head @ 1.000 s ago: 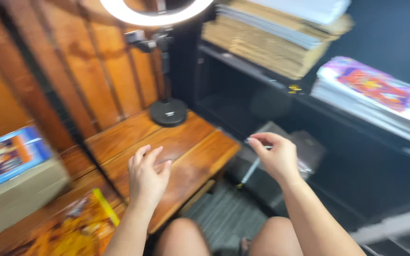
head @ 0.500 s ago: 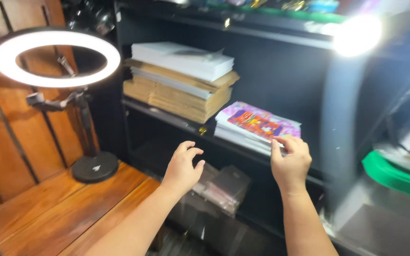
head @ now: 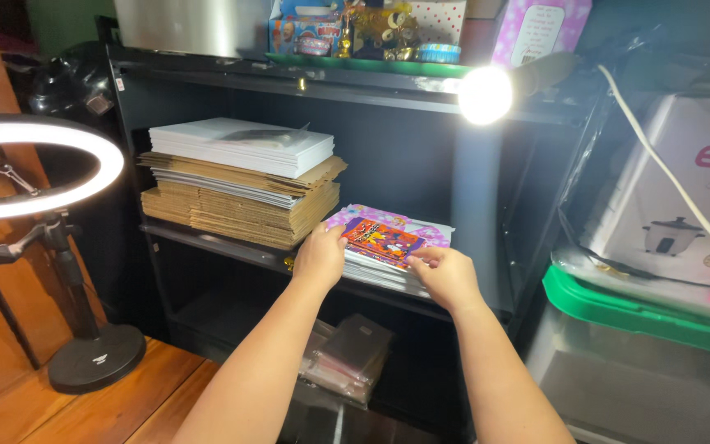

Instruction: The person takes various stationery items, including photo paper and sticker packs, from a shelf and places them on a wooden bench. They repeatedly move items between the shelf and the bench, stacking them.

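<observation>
— What are the hands doing at the shelf?

— Both are reaching the low stack of thin, colourful printed paper sheets (head: pixel 388 242) lying on the black metal shelf (head: pixel 232 247), just beside the tall pile of brown cardboard and white paper (head: pixel 236 185). The left hand (head: pixel 320 256) is curling its fingers onto the stack's near-left edge; the right hand (head: pixel 447 275) is pinching the front edge.

— How is it likely handling?

— Light and floppy, I'd judge, with glossy sheets sliding over each other. Supporting opposite edges, thumbs on top, seems safest.

— And the white ring light (head: pixel 39 168)?

— Glowing at left, well apart.
</observation>
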